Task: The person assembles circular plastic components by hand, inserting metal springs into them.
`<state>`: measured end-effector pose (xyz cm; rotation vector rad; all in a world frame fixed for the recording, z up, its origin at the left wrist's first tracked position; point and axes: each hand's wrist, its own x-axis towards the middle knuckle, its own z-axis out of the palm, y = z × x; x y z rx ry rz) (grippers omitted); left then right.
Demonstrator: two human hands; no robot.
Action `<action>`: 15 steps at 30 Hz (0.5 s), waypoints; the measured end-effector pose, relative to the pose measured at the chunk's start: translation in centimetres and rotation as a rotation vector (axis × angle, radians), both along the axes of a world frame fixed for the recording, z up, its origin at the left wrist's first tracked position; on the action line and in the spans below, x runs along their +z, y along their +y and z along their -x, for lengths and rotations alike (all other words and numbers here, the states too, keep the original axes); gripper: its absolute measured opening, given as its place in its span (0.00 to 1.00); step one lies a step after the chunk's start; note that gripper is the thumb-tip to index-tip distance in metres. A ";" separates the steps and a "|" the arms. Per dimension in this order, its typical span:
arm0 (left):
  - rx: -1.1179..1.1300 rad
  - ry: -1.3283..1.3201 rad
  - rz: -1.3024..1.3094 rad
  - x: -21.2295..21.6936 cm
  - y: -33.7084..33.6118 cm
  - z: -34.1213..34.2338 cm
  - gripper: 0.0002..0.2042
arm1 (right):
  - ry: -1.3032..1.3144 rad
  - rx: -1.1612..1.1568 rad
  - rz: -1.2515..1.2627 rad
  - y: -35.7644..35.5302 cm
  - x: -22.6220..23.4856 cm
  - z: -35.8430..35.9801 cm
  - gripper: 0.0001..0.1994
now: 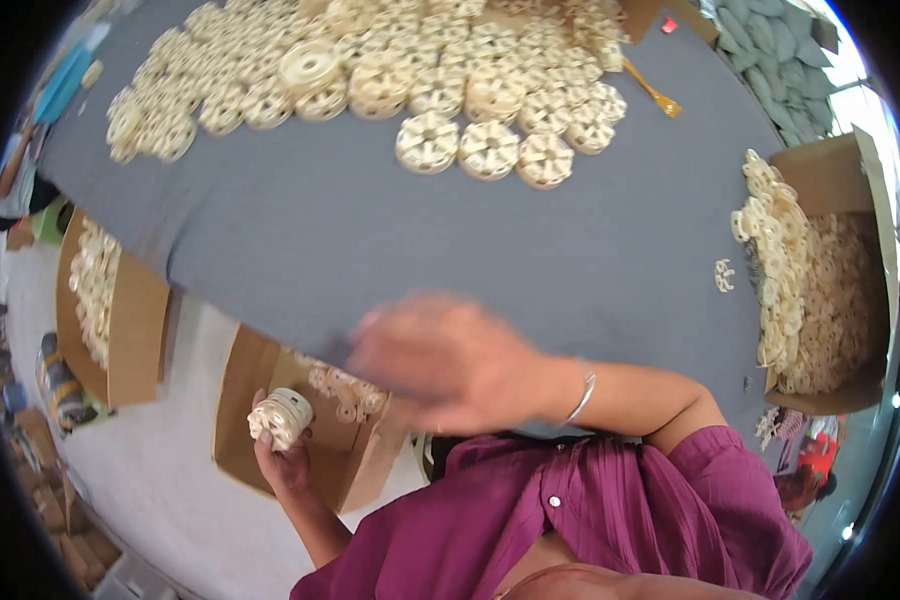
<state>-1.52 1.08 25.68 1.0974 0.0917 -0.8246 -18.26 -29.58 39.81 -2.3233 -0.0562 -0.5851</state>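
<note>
My left hand (pixel 288 462) is closed round a short stack of cream plastic wheels (pixel 282 415), held over an open cardboard box below the table's edge. Inside that box (pixel 238 395) lie loose cream-pink plastic parts (pixel 348 392). My right hand (pixel 440 365), wearing a bangle on its wrist, is smeared by motion above the near edge of the grey table (pixel 370 240). Whether its fingers hold anything does not show. Far across the tabletop, many cream spoked wheels (pixel 427 142) are piled and stacked close together.
A cardboard box (pixel 850 160) on its side at the right spills cream parts (pixel 785 270) onto the table. Another box (pixel 135 330) of cream parts stands at the left. A yellow-handled tool (pixel 660 100) lies beside the pile. Grey-green bundles (pixel 775 60) are heaped at the far right.
</note>
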 end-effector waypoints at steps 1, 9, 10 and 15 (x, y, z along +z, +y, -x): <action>-0.021 0.004 0.025 -4.0 0.4 -0.8 0.38 | -0.001 -0.194 0.090 -3.2 -0.5 1.7 0.27; -0.140 0.479 -0.326 -30.5 -3.8 -0.6 0.24 | 0.012 -1.049 0.114 -24.5 -3.6 9.0 0.26; -0.161 0.376 -0.420 -31.3 -5.7 -0.6 0.23 | 0.037 -1.033 0.013 -26.4 -3.9 9.4 0.26; -0.167 -0.189 -0.887 -33.1 -2.8 -1.3 0.20 | -0.085 -1.207 -0.377 -34.2 -4.3 8.1 0.22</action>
